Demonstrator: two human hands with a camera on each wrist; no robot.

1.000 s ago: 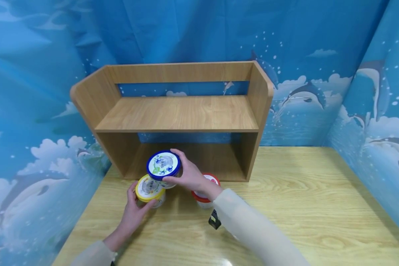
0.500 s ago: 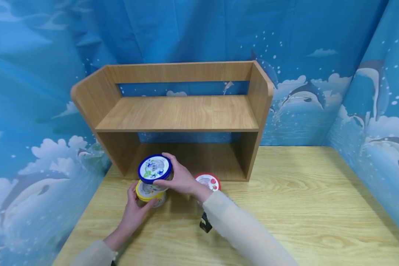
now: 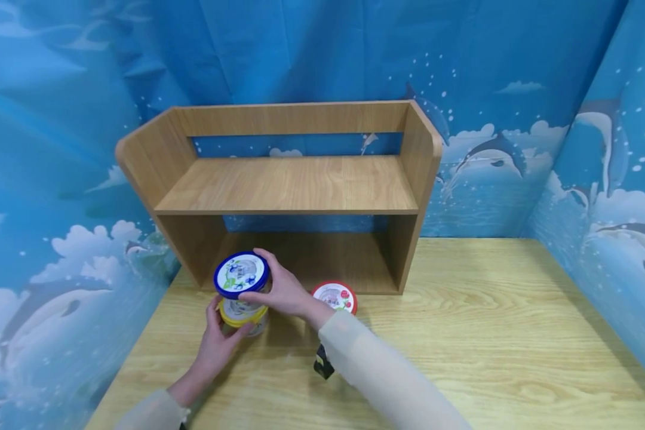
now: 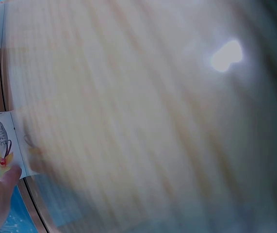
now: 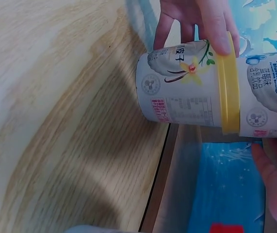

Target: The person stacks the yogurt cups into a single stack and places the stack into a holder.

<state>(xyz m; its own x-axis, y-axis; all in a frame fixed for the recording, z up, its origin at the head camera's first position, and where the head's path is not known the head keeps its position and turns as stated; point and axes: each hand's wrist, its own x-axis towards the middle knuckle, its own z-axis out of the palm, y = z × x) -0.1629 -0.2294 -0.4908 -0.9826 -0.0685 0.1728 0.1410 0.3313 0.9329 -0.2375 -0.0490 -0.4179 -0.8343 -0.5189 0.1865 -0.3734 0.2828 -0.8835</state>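
In the head view a tub with a blue lid (image 3: 242, 273) stands right on top of a tub with a yellow lid (image 3: 240, 323), in front of the shelf's left part. My right hand (image 3: 283, 289) grips the blue-lidded tub from the right, thumb in front and fingers behind. Lower down, my left hand (image 3: 217, 339) holds the yellow-lidded tub between thumb and fingers. The right wrist view shows the blueberry tub (image 5: 267, 92) meeting the yellow lid (image 5: 229, 87). A third tub with a red lid (image 3: 337, 295) stands to the right, partly hidden by my right forearm.
A two-level wooden shelf (image 3: 285, 212) stands at the back of the wooden table (image 3: 494, 322). Blue curtains (image 3: 301, 54) printed with dolphins surround the table at the back and sides. A small black device (image 3: 323, 362) hangs below my right sleeve.
My right hand has carried the blue-lidded tub leftward and over the yellow-lidded one, uncovering more of the red lid. My left hand has stayed in place.
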